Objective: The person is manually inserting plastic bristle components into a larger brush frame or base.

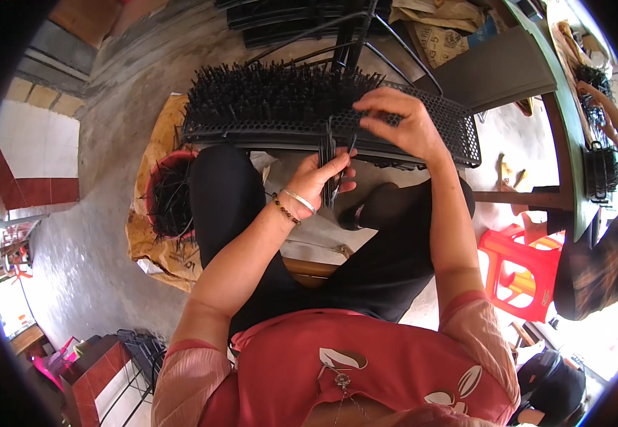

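My left hand (317, 178) is closed around a bundle of thin black strips (327, 165), which stand roughly upright between thumb and fingers. One strip leans apart from the others on the right side. My right hand (403, 122) hovers above the near edge of a black perforated rack (442, 115), thumb and fingers apart, with nothing visible between them. Many short black pieces (266, 92) stand upright, packed closely across the rack's left and middle part. Bare holes show toward its right end.
A red tub (158, 178) of thin black pieces stands on brown paper (173, 265) beside my left knee. A grey panel (497, 70) juts in at upper right. Further right are a red plastic stool (521, 274) and another person working at a green-edged table (571, 142).
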Motion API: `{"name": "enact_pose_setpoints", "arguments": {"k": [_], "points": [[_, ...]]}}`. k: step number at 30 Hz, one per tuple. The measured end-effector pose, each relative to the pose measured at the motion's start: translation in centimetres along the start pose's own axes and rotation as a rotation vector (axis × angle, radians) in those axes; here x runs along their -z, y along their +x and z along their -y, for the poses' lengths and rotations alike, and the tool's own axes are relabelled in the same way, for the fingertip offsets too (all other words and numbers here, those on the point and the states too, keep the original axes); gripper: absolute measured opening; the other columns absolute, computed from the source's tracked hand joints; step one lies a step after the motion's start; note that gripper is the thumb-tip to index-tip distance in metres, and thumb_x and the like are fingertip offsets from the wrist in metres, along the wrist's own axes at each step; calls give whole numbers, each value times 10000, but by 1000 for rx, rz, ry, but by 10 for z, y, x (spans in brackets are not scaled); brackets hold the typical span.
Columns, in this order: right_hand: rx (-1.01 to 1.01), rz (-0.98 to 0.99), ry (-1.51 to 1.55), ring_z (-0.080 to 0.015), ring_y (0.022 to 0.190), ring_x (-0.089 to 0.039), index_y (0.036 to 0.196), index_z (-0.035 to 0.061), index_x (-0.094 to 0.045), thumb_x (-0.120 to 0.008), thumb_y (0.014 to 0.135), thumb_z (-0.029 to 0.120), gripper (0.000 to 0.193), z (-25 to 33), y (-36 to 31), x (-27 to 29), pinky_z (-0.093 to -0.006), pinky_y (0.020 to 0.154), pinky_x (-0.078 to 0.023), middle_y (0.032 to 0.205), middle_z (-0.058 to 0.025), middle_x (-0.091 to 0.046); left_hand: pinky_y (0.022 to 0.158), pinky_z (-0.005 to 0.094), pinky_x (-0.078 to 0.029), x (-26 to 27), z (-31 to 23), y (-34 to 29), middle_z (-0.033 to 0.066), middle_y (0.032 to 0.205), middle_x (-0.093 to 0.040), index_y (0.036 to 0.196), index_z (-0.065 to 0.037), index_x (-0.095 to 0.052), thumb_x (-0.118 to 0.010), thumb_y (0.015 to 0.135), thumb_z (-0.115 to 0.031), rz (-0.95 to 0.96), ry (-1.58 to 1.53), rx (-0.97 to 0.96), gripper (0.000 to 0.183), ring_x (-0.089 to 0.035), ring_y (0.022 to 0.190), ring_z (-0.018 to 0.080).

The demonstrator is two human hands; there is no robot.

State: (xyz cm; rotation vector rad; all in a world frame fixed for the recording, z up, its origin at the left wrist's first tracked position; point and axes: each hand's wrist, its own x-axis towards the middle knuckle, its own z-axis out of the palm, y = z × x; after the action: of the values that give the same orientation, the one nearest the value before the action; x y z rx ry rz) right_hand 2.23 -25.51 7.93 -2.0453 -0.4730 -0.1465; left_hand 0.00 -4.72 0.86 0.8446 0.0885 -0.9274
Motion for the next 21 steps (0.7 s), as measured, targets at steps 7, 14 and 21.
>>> {"name": "enact_pose_setpoints", "arguments": {"k": [7, 14, 21], "points": [[55, 282, 73, -164, 774, -601, 918, 15, -685, -730, 699, -11, 225, 29, -10, -5, -263, 655, -489, 928, -82, -611, 761, 334, -552, 3, 0, 2, 37, 951, -608, 1034, -53, -589, -610, 897, -183, -21, -176, -57, 190, -606, 859, 159], [217, 409, -277, -267, 804, -590, 837, 64, -662, -735, 628, 63, 221, 35, -20, -32, -349, 659, -495, 888, -89, -548, 713, 280, -533, 11, 3, 5, 31, 947, -616, 1017, -70, -595, -566, 926, -200, 7, -191, -25, 162, -618, 844, 136], [178, 299, 145, -238, 796, -614, 804, 50, -672, -736, 682, 59, 138, 37, -13, -17, -309, 688, -497, 927, -84, -604, 670, 252, -518, 15, 0, 2, 16, 910, -596, 1057, -60, -586, -582, 917, -225, 125, -134, 7, 217, -603, 794, 108]]}}
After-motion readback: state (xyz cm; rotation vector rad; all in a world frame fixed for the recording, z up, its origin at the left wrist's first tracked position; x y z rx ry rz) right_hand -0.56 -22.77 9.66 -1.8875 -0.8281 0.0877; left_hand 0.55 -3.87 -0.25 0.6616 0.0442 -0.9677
